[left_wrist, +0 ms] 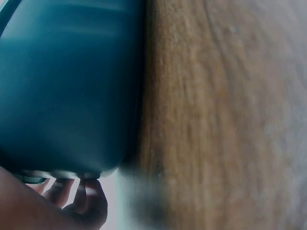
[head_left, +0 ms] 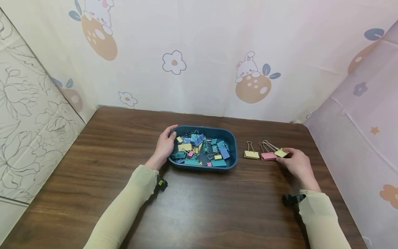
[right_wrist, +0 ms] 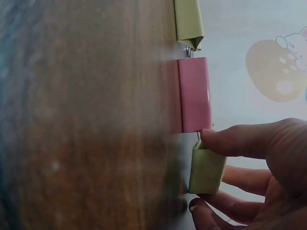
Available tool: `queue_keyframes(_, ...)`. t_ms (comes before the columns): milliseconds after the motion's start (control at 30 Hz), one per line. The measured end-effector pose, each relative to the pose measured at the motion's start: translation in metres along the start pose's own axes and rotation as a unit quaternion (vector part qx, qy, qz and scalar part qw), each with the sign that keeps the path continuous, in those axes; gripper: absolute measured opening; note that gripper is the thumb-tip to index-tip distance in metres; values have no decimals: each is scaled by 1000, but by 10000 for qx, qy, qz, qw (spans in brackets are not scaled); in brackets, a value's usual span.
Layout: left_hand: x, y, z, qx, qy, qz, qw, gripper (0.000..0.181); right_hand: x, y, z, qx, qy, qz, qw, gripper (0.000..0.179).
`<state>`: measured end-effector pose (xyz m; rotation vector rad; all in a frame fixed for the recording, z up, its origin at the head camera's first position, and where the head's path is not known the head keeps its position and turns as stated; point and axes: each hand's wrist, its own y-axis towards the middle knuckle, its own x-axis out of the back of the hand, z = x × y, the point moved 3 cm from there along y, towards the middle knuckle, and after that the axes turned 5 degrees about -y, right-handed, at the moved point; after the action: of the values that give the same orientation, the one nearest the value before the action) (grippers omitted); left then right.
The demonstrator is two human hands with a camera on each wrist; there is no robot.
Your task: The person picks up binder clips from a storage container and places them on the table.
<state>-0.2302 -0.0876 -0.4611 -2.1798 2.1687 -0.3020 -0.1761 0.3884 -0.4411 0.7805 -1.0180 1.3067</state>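
Note:
A dark teal plastic tray stands on the table, filled with several binder clips in blue, teal, yellow and pink. My left hand grips its left end, thumb over the rim and fingers along the outer wall. To the right of the tray, a yellow binder clip and a pink binder clip sit in a row, handles pointing back. My right hand pinches another yellow binder clip between thumb and fingers, tilted, right beside the pink one.
The brown wooden table meets a patterned curtain along its back edge, with more patterned cloth at the right and a floral panel at the left. A black wrist camera sits at the right cuff.

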Motion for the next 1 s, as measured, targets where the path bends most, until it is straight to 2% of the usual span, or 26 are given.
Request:
queue_keyframes(167, -2, 1, 0, -9, -1, 24, 10000, 39, 2, 0, 1, 168, -11, -35, 9999, 59)
queue_keyframes(300, -2, 1, 0, -55, 32, 28, 10000, 39, 7, -3, 10, 362, -55, -363, 9987, 55)
queue_keyframes(433, 0, 0, 1, -104, 55, 45, 9999, 40, 12, -9, 33, 577, 60, -733, 9956, 47)
queue_keyframes(533, 2, -1, 1, -172, 50, 13, 9998, 40, 9, -12, 56, 961, 293, -1140, 9884, 38)
queue_keyframes(700, 4, -1, 1, -251, 46, 9, 9997, 41, -6, -18, 96, 1778, 646, -1614, 9686, 25)
queue_keyframes(833, 2, -2, 2, -256, 50, 81, 9996, 41, -16, -26, 124, 2258, 772, -1480, 9598, 21)
queue_keyframes(1000, 1, -3, 2, -307, 48, 56, 9995, 42, -26, -32, 155, 2690, 768, -778, 9569, 20)
